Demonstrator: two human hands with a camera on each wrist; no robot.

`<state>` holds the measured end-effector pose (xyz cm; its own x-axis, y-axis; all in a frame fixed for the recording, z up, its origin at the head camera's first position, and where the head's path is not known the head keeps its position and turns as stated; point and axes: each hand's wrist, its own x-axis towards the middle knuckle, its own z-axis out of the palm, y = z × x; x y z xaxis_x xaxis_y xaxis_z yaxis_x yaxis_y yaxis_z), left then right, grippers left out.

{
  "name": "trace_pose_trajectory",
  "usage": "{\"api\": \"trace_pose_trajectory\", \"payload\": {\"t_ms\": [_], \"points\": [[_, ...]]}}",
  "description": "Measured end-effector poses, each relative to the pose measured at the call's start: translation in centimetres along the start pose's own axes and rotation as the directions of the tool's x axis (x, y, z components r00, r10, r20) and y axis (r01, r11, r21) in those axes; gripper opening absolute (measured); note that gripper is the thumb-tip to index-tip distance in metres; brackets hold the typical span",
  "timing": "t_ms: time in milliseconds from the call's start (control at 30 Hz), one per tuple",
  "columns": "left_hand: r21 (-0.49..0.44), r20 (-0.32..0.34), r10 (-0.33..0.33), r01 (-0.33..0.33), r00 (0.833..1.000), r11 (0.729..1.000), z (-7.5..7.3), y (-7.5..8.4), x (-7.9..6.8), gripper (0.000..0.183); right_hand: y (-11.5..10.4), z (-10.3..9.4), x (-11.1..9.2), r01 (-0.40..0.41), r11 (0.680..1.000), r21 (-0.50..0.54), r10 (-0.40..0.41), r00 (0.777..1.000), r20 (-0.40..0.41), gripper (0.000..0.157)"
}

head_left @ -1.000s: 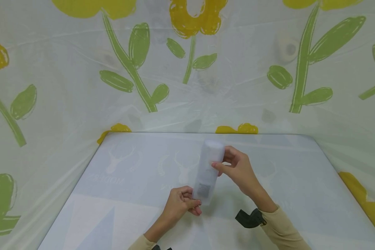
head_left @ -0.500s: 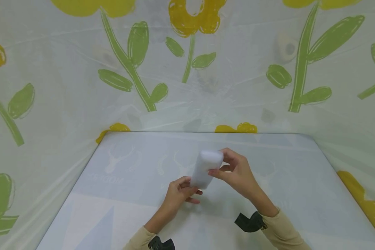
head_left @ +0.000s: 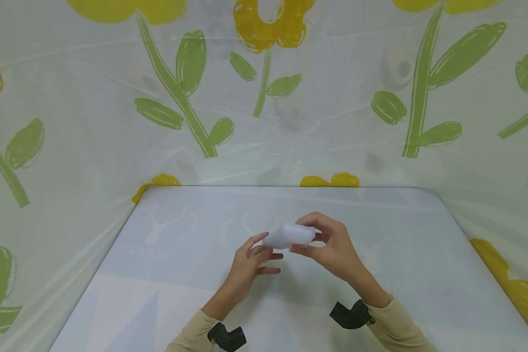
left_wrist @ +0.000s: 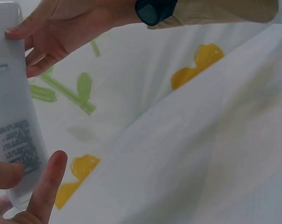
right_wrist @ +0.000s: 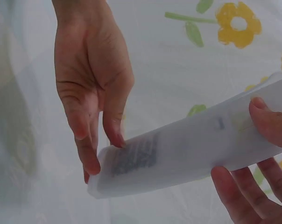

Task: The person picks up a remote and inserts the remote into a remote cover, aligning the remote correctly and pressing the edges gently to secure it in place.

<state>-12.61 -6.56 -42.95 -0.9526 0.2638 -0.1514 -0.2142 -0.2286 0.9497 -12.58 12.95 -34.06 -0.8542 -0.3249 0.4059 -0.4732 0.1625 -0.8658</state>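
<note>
A long, slim, translucent white case [head_left: 299, 234] with rounded edges is held above the table. In the left wrist view the case [left_wrist: 12, 107] shows a block of dark print near its lower end and a small mark higher up. My right hand [head_left: 330, 242] grips the upper part, thumb on one face and fingers on the other side. At the printed end my left hand [head_left: 246, 264] pinches the case, its thumb beside the print and some fingers spread out. The right wrist view shows the case [right_wrist: 187, 144] running between both hands. What it contains cannot be made out.
A pale table [head_left: 171, 264] with faint deer prints lies beneath. Behind and at the sides hangs a white curtain [head_left: 325, 122] with yellow flowers and green stems. Dark wrist mounts [head_left: 351, 314] sit by the beige sleeves.
The case has tipped from nearly upright to end-on in the head view. The left hand has risen a little and spread its fingers, while the right hand keeps its grip.
</note>
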Motion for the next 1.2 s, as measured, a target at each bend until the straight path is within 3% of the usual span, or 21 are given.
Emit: {"api": "trace_pose_trajectory", "payload": {"t_ms": [267,600,867,1200], "points": [[-0.013,-0.006,-0.005,0.005,1.000,1.000,0.3,0.5,0.0,0.050,0.1,0.0,-0.1,0.051,0.999,-0.007,-0.051,0.999,-0.003,0.033],[-0.074,-0.015,-0.016,0.015,1.000,0.997,-0.4,-0.6,1.2,0.053,-0.2,0.3,-0.2,0.108,0.994,0.002,-0.108,0.994,0.000,0.031],[-0.080,-0.027,-0.012,0.009,1.000,0.997,-0.4,-0.6,1.3,0.052,-0.1,0.5,-0.4,0.151,0.988,-0.027,-0.150,0.989,0.011,0.034],[-0.155,-0.046,-0.061,0.054,0.997,0.987,-0.8,0.0,1.5,0.056,0.0,0.9,-0.7,0.206,0.976,-0.071,-0.204,0.978,0.040,0.038]]}}
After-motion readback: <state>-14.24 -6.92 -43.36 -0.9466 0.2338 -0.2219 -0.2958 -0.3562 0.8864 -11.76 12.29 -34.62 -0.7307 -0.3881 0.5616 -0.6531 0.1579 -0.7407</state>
